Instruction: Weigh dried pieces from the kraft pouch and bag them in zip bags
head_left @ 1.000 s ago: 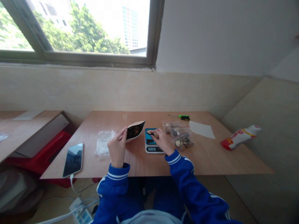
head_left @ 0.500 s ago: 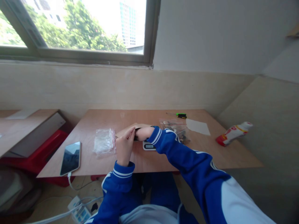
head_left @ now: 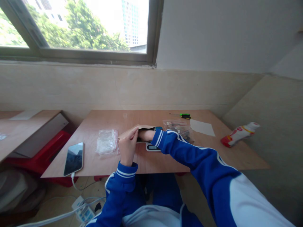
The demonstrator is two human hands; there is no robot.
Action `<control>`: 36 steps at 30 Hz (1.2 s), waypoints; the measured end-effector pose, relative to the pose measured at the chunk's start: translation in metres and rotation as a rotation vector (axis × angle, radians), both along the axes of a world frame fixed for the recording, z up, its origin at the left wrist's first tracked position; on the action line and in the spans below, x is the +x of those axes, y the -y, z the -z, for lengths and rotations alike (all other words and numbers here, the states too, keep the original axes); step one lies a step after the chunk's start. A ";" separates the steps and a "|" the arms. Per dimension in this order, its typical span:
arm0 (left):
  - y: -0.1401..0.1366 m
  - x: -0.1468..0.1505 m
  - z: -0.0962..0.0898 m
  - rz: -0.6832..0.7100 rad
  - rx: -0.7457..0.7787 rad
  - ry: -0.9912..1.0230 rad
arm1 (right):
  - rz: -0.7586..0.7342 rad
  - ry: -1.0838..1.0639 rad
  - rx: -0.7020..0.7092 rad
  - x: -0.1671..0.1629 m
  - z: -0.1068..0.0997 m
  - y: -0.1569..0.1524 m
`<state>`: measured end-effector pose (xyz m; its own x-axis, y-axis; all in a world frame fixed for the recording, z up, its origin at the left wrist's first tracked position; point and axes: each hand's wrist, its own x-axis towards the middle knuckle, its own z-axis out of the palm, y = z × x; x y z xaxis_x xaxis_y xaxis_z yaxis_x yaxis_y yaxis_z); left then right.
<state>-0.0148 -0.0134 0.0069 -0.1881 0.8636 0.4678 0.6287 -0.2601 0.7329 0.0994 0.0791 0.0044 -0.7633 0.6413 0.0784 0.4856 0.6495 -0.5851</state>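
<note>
My left hand (head_left: 127, 147) holds the kraft pouch (head_left: 132, 131) by its near edge, fingers pressed together along the paper with the thumb behind, keeping the mouth open toward the right. My right hand (head_left: 145, 135) is inside the mouth of the pouch past the knuckles; its fingers are hidden in there, so I cannot tell whether they are spread or pinching anything.

The pouch sits low over the table (head_left: 151, 160), just left of the small scale (head_left: 152, 145), whose blue top is mostly covered by my right sleeve (head_left: 170, 143).

Risks as I judge them:
- Sleeve or wrist resting on the scale would give a false reading.
- The pouch is held at one edge only; if that grip slips or the mouth tips down, contents could spill onto the table.
- The filled clear bags (head_left: 180, 128) lie just beyond my right arm; a sweep of the elbow could push them.
- The phone (head_left: 74, 154) lies at the near left edge with its cable hanging to a power strip (head_left: 83, 212) on the floor; a snagged cable could drag it off.

Empty clear bags (head_left: 107, 142) lie left of the pouch.

Writing: the scale display is too small to read. The red-and-white bottle (head_left: 239, 133) lying at far right carries a label, not legible. No brand readable anywhere.
</note>
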 end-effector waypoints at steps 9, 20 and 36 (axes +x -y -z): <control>-0.003 -0.007 -0.006 0.026 0.016 0.059 | -0.075 -0.006 0.094 0.046 -0.060 0.048; -0.008 -0.021 -0.017 -0.094 -0.011 0.090 | 0.264 -0.622 -0.274 0.149 -0.034 0.037; -0.004 -0.029 -0.015 -0.090 -0.039 0.148 | 0.603 -0.117 0.011 0.146 0.096 -0.053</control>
<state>-0.0436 -0.0096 0.0220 -0.3294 0.8570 0.3963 0.5328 -0.1778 0.8274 0.2458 0.1322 -0.0917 -0.2518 0.9562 0.1489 0.7023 0.2864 -0.6517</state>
